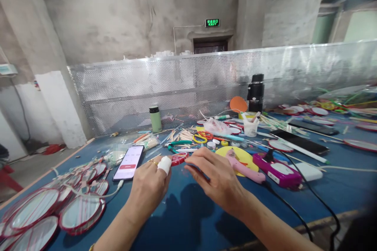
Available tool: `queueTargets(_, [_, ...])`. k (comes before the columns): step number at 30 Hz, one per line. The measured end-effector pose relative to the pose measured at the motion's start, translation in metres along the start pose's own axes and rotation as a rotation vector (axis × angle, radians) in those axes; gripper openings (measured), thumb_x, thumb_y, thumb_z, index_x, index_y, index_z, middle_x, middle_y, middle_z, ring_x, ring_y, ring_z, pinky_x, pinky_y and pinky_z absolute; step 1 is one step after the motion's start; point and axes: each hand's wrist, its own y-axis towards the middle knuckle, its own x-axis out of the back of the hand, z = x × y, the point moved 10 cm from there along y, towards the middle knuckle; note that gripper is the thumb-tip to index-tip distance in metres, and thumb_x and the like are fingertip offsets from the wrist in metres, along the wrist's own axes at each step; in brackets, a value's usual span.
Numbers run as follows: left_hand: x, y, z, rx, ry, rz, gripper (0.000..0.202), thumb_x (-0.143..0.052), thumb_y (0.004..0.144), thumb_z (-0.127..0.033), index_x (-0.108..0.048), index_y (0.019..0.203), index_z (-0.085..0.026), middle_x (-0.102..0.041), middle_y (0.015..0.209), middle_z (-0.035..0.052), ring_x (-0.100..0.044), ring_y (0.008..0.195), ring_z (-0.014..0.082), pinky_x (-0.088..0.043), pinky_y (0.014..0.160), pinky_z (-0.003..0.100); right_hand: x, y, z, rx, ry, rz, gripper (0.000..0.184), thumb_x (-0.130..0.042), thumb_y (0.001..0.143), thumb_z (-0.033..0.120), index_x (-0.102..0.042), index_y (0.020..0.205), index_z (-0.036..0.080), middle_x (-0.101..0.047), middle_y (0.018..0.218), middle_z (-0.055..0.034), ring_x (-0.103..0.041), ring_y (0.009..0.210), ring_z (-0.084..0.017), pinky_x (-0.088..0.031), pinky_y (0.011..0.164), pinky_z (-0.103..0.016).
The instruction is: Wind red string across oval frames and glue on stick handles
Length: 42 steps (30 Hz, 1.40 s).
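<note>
My left hand (151, 180), a white wrapping on one finger, is closed on a small red roll-like ring (179, 158) with a shiny surface. At the ring's right edge are the fingertips of my right hand (219, 178). Its fingers are bent together in a loose pinch, and whatever lies between them is hidden or too small to name. A phone with a lit screen (129, 162) lies just left of my left hand. Right of my right hand, a pink glue gun (246, 168) rests partly on a yellow disc (220, 151).
Red-rimmed round pieces (81, 213) are piled at left. A purple power socket (278, 170) with black cords stands at right. Behind are scissors (200, 138), wooden sticks (184, 135), a green bottle (155, 119), a black flask (256, 94) and a perforated metal screen (132, 86).
</note>
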Motion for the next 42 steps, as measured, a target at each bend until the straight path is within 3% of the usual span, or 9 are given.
queueTargets(7, [-0.002,0.002,-0.006,-0.025,0.094,0.026,0.014,-0.056,0.089,-0.011,-0.060,0.101,-0.011,-0.067,0.077,0.0068,-0.057,0.057,0.0162,-0.042,0.056,0.028,-0.013,-0.002,0.000,-0.069,-0.112,-0.006,0.019,-0.053,0.098,0.030,-0.064,0.105,0.016,-0.068,0.093,-0.0066,-0.065,0.083,-0.019,-0.051,0.074,-0.032])
queueTargets(20, [0.000,0.004,-0.013,-0.037,0.072,0.024,0.012,-0.050,0.088,-0.007,-0.059,0.090,-0.015,-0.058,0.062,0.0015,-0.051,0.049,0.0157,-0.036,0.049,0.028,-0.016,-0.002,-0.001,-0.070,-0.049,-0.027,0.017,-0.049,0.100,0.023,-0.065,0.095,0.016,-0.065,0.082,-0.0048,-0.063,0.073,-0.014,-0.051,0.067,-0.024])
queueTargets(32, [-0.003,-0.002,-0.014,-0.054,0.053,0.015,0.016,-0.043,0.093,-0.010,-0.055,0.103,-0.013,-0.063,0.071,0.0045,-0.057,0.052,0.0151,-0.039,0.046,0.026,-0.015,-0.004,-0.002,-0.085,0.045,-0.011,0.018,-0.046,0.101,0.020,-0.063,0.097,0.017,-0.066,0.085,-0.0043,-0.062,0.079,-0.014,-0.052,0.071,-0.025])
queueTargets(42, [-0.006,-0.003,-0.011,-0.025,-0.046,0.032,0.015,-0.044,0.093,-0.012,-0.058,0.098,-0.013,-0.061,0.067,0.0031,-0.057,0.051,0.0141,-0.037,0.047,0.024,-0.016,-0.003,-0.002,-0.033,0.087,-0.017,0.018,-0.047,0.100,0.018,-0.065,0.096,0.015,-0.065,0.084,-0.0045,-0.061,0.078,-0.013,-0.051,0.072,-0.024])
